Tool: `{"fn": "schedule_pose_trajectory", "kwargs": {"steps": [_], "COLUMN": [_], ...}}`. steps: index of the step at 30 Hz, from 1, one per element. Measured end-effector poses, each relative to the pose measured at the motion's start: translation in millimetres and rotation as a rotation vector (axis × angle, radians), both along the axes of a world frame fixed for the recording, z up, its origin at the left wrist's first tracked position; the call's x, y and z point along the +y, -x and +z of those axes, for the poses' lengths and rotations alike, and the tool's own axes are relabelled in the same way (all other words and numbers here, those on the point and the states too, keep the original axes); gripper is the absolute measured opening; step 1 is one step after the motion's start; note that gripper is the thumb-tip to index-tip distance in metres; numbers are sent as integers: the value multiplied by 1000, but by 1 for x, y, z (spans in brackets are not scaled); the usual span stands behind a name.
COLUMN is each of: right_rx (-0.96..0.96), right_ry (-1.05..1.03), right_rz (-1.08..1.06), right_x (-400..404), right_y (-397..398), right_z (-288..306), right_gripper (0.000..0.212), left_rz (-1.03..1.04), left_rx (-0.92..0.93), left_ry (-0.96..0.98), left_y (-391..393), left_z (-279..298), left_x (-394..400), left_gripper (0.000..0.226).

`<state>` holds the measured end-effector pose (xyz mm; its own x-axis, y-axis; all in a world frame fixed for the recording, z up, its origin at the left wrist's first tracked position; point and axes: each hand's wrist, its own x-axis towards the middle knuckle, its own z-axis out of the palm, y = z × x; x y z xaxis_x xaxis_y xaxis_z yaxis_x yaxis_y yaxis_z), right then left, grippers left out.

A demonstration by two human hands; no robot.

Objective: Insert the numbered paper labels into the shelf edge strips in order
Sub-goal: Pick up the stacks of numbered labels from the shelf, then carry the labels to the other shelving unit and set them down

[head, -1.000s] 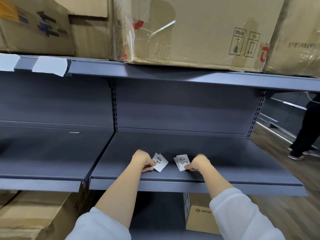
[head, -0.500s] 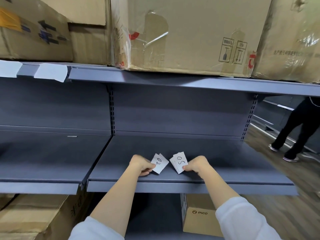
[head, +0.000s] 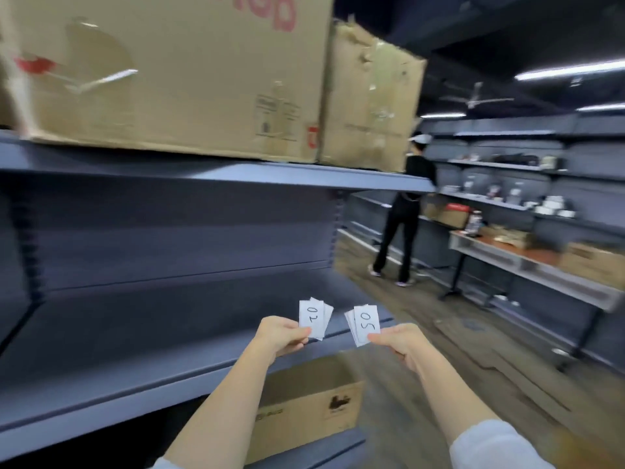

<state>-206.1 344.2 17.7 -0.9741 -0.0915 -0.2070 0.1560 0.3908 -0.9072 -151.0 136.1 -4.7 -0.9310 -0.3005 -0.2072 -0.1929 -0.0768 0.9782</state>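
My left hand [head: 282,334] pinches a small stack of white paper labels [head: 314,318]; the top one reads "02". A second stack of labels [head: 364,323], topped by "05", sits pinched in my right hand [head: 400,340]. Both hands hover in front of the right end of the grey middle shelf [head: 142,336], above its front edge strip [head: 111,406]. The upper shelf's edge strip [head: 236,176] runs across above. The view is blurred by motion.
Big cardboard boxes [head: 176,79] load the upper shelf. A smaller box [head: 306,401] sits on the lowest shelf below my hands. To the right an aisle with wooden floor, a person in black [head: 402,214] at other shelving, and a table [head: 527,265] with boxes.
My head has swung right, so the shelf end and aisle come into view. Both hands have lifted the label stacks off the shelf surface and hold them out in front of the edge.
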Motion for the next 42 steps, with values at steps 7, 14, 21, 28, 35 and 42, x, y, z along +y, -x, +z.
{"fn": "schedule_pose_trajectory", "kwargs": {"steps": [7,14,21,28,35,42], "right_rx": [17,-1,34,57,166,260], "right_ry": [103,112,168,126,137,171], "right_rz": [-493,-1033,-1517,-1936,-2286,-2493], "right_x": [154,246,272,225,117,37], "right_y": [-76,-268,-511,-781,-992,-1085], "right_z": [-2,-30,-40,-36,-30,-28], "right_gripper": [22,18,22,18,35,37], "left_rz": [-465,-1026,-1510,-1975,-2327,-2546], "left_rx": [12,-8,-57,-107,-243,-213], "left_ry": [-28,-32,-57,-98,-178,-184], "left_y": [28,-57,-250,-506,-760,-882], "left_z": [-9,-39,-36,-30,-45,-35], "left_x": [143,295,407,455,426,387], "left_gripper": [21,6,6,10,11,8]}}
